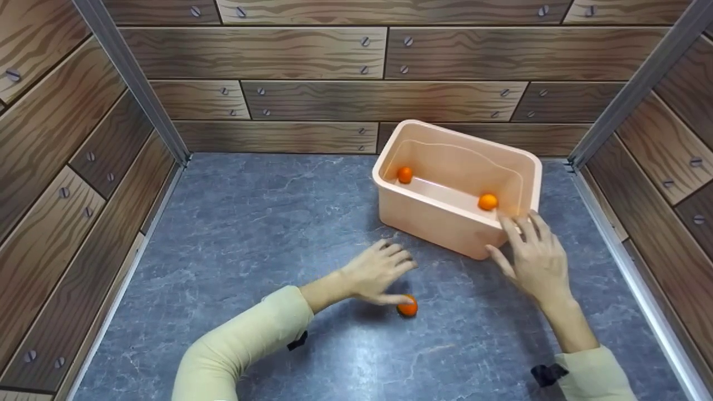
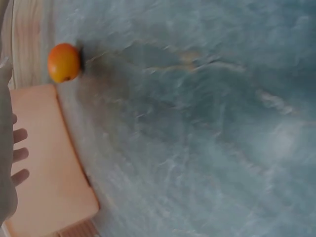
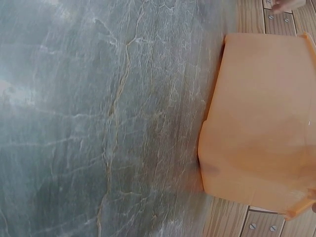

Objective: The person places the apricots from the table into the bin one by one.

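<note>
A small round orange fruit (image 1: 409, 308) lies on the grey marbled tabletop, and my left hand (image 1: 376, 274) hovers around it. The thumb overlaps the fruit in the head view, while the other fingers spread towards the bin. The same fruit (image 2: 64, 62) shows yellow-orange in the left wrist view, beside the edge of the hand. My right hand (image 1: 536, 262) is at the near right corner of a peach plastic bin (image 1: 440, 220). Its fingertips reach the rim, and the thumb points at the outer wall. Inside the bin lie two more orange fruits, one (image 1: 405, 175) left and one (image 1: 488, 201) right.
Wood-print panels (image 1: 267, 53) enclose the back and both sides, with metal strips (image 1: 635, 312) along the corners and side edges. The bin stands angled near the back wall, right of centre. Bare marbled tabletop (image 1: 250, 223) stretches left of the bin.
</note>
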